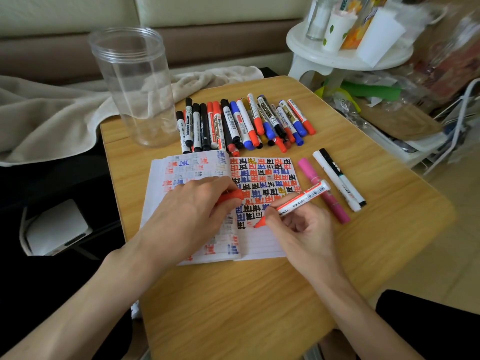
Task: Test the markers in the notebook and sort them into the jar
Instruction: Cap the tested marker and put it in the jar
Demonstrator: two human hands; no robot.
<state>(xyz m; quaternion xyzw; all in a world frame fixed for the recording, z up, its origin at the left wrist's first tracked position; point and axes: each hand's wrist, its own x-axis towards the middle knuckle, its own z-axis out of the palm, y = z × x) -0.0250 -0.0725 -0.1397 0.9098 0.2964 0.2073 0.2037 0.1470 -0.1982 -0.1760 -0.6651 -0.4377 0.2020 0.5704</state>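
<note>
The fingers [275, 216] of the right hand [304, 232] are pinching the red-tipped white plastic marker [309, 193] low on its barrel and writing in the open lined notebook [262, 245]. The marker is seeming light, stiff and a little slippery. The left hand [192, 214] is gripping the red cap [231, 196]. The tall clear plastic jar [135, 87] is standing at eleven o'clock.

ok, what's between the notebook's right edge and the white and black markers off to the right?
A pink marker lies on the table there; the red marker in the right hand crosses over it. Seen in the head view.

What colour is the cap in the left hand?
Orange-red; the cap shows best in the head view.
</note>
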